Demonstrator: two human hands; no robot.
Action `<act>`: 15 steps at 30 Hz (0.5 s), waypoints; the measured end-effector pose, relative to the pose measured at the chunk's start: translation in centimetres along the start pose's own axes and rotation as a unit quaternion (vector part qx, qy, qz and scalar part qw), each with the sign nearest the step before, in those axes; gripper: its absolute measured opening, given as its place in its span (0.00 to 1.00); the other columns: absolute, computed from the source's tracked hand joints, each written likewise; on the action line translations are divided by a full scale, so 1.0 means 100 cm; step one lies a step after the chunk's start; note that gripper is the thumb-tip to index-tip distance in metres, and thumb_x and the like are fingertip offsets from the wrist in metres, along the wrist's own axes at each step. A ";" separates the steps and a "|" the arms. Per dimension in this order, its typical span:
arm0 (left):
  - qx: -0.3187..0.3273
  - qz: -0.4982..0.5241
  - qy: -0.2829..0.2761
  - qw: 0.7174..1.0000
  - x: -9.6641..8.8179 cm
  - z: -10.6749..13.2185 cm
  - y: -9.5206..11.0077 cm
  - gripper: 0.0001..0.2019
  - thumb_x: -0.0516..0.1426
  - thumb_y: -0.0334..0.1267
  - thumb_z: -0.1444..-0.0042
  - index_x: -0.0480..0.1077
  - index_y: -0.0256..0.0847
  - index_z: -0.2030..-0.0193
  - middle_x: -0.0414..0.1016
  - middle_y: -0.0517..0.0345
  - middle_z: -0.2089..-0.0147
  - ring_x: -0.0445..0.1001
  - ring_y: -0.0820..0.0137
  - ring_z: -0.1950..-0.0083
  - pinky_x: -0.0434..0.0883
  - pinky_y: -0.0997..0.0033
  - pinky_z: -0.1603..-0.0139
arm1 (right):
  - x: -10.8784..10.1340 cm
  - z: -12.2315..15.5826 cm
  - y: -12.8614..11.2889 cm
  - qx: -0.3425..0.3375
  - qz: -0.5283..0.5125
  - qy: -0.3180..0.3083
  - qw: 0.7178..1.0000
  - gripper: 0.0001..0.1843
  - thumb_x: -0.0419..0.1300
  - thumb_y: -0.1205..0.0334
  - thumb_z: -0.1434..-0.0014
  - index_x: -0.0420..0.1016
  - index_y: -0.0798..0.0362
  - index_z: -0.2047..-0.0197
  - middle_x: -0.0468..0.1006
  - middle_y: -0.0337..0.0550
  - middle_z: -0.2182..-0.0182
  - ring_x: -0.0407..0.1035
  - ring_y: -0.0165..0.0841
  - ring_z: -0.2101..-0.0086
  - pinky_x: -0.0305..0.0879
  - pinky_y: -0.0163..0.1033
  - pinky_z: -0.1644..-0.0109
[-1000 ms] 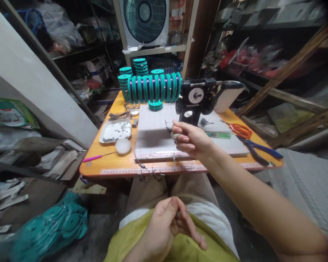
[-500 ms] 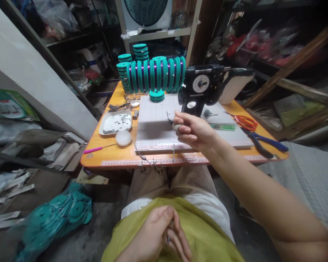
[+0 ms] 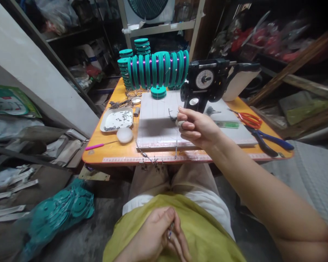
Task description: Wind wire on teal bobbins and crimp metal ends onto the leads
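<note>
Left hand: nearest, low over the lap. The fingers are curled shut, with thumb and fingertips pinched on a small glinting piece. Its kind cannot be told.

Right hand: raised ahead of the left and closed in a pinch. A fine line is seen dropping from its fingertips toward the near table edge. A small dark hooked bit projects just beyond them. Whether the line reaches the left hand cannot be resolved.

Handling (judged): the line is taken to be very light, limp and slick, and easily kinked. It is best held pad to pad, close to its end, under slight tension. The hooked bit may be sharp and is better gripped behind its point.

A white board lies beneath the right hand on the orange table. A white puck and a metal tray are noted left of that hand. Blue pliers and red scissors are noted right of it. A black dial winder and a row of teal spools are seen beyond it.
</note>
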State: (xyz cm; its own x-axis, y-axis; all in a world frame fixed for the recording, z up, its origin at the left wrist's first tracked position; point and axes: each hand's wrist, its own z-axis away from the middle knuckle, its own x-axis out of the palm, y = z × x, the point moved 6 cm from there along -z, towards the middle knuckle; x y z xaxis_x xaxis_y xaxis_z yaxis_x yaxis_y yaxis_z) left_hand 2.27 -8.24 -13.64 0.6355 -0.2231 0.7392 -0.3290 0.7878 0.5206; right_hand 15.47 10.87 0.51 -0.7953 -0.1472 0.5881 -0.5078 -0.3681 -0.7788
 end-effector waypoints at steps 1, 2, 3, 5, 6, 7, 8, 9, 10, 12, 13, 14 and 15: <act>0.000 -0.001 0.000 1.000 0.000 0.000 -0.001 0.19 0.53 0.53 0.40 0.63 0.37 0.70 0.72 0.56 0.85 0.71 0.70 0.86 0.62 0.80 0.86 | 0.000 -0.001 0.000 0.000 0.002 -0.003 1.000 0.21 0.50 0.57 0.32 0.56 0.52 0.77 0.54 0.27 0.89 0.41 0.18 0.92 0.38 0.23 0.90; 0.001 -0.005 0.002 1.000 0.000 0.000 -0.001 0.19 0.53 0.52 0.39 0.63 0.37 0.70 0.72 0.57 0.85 0.71 0.70 0.86 0.63 0.80 0.85 | -0.001 -0.001 0.001 0.000 0.005 -0.006 1.000 0.21 0.51 0.56 0.32 0.56 0.52 0.77 0.54 0.27 0.89 0.41 0.18 0.92 0.38 0.23 0.90; 0.002 -0.009 0.002 1.000 0.000 0.001 -0.001 0.19 0.52 0.52 0.39 0.63 0.38 0.70 0.72 0.57 0.84 0.71 0.69 0.86 0.64 0.79 0.85 | -0.001 -0.001 0.001 -0.001 0.008 -0.008 1.000 0.21 0.51 0.56 0.33 0.56 0.52 0.77 0.54 0.27 0.89 0.41 0.18 0.91 0.38 0.23 0.90; 0.003 -0.021 -0.014 1.000 0.005 0.002 0.003 0.19 0.50 0.53 0.38 0.63 0.38 0.69 0.74 0.55 0.83 0.72 0.68 0.85 0.65 0.77 0.83 | -0.002 -0.002 0.001 -0.011 0.018 -0.011 1.000 0.20 0.52 0.56 0.33 0.58 0.53 0.76 0.55 0.28 0.88 0.42 0.18 0.91 0.39 0.23 0.90; 0.012 -0.040 -0.022 0.999 0.008 0.003 0.009 0.19 0.49 0.53 0.37 0.64 0.38 0.69 0.76 0.52 0.80 0.75 0.67 0.82 0.67 0.75 0.81 | -0.002 -0.001 -0.001 -0.023 0.026 -0.016 0.999 0.19 0.53 0.56 0.33 0.60 0.54 0.76 0.57 0.29 0.87 0.43 0.17 0.90 0.40 0.22 0.89; 0.030 -0.077 -0.029 0.996 0.012 0.003 0.018 0.19 0.48 0.51 0.36 0.66 0.37 0.68 0.79 0.48 0.75 0.78 0.65 0.77 0.70 0.73 0.75 | -0.002 -0.001 -0.003 -0.036 0.038 -0.022 0.998 0.18 0.54 0.57 0.34 0.63 0.55 0.74 0.58 0.30 0.87 0.44 0.17 0.90 0.40 0.22 0.89; 0.058 -0.132 -0.034 0.989 0.016 0.003 0.029 0.18 0.49 0.49 0.35 0.69 0.36 0.66 0.81 0.45 0.68 0.80 0.63 0.68 0.73 0.69 0.66 | -0.001 0.000 -0.005 -0.050 0.054 -0.030 0.997 0.16 0.55 0.58 0.34 0.66 0.57 0.73 0.61 0.31 0.86 0.46 0.17 0.89 0.41 0.21 0.88; 0.091 -0.193 -0.042 0.976 0.021 0.002 0.042 0.17 0.50 0.47 0.35 0.72 0.35 0.62 0.81 0.43 0.61 0.80 0.62 0.59 0.72 0.65 0.55 | -0.001 0.002 -0.007 -0.063 0.072 -0.037 0.995 0.14 0.56 0.59 0.35 0.68 0.58 0.71 0.62 0.32 0.85 0.47 0.16 0.89 0.42 0.21 0.88; 0.125 -0.252 -0.053 0.958 0.027 0.000 0.056 0.16 0.51 0.44 0.35 0.73 0.34 0.56 0.80 0.42 0.56 0.77 0.60 0.50 0.67 0.61 0.45 | 0.000 0.003 -0.010 -0.074 0.093 -0.044 0.992 0.12 0.57 0.60 0.36 0.70 0.60 0.68 0.64 0.33 0.84 0.48 0.16 0.89 0.42 0.21 0.88; 0.175 -0.315 -0.092 0.928 0.040 -0.009 0.079 0.18 0.52 0.42 0.35 0.68 0.34 0.44 0.80 0.42 0.54 0.72 0.58 0.42 0.59 0.56 0.37 | 0.001 0.007 -0.016 -0.084 0.137 -0.050 0.986 0.11 0.58 0.62 0.37 0.73 0.62 0.65 0.65 0.34 0.84 0.49 0.17 0.89 0.41 0.22 0.88; 0.191 -0.320 -0.107 0.922 0.045 -0.016 0.089 0.21 0.52 0.42 0.35 0.64 0.34 0.39 0.80 0.43 0.55 0.72 0.57 0.42 0.60 0.54 0.37 | 0.001 0.009 -0.018 -0.087 0.156 -0.050 0.983 0.11 0.59 0.61 0.38 0.74 0.63 0.63 0.65 0.34 0.84 0.49 0.17 0.88 0.41 0.22 0.88; 0.208 -0.314 -0.115 0.919 0.049 -0.024 0.099 0.23 0.52 0.42 0.35 0.59 0.35 0.36 0.80 0.43 0.57 0.73 0.57 0.44 0.62 0.53 0.39 | 0.001 0.011 -0.021 -0.088 0.172 -0.050 0.980 0.11 0.60 0.61 0.38 0.75 0.63 0.63 0.65 0.34 0.84 0.49 0.17 0.88 0.40 0.22 0.88; 0.225 -0.300 -0.117 0.920 0.053 -0.033 0.108 0.25 0.52 0.43 0.35 0.56 0.36 0.35 0.80 0.44 0.56 0.75 0.57 0.47 0.64 0.53 0.42 | 0.002 0.012 -0.023 -0.087 0.184 -0.051 0.978 0.12 0.60 0.60 0.39 0.76 0.63 0.62 0.65 0.34 0.85 0.49 0.17 0.88 0.40 0.22 0.88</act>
State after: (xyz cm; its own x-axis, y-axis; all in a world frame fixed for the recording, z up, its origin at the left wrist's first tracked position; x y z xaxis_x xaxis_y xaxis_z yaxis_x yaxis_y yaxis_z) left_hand 4.41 1.00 -5.53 0.6465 -0.6995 0.3046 -0.2562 0.1770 0.9503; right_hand 16.91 10.55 2.63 -0.9025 -0.3337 0.2723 -0.2490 -0.1118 -0.9620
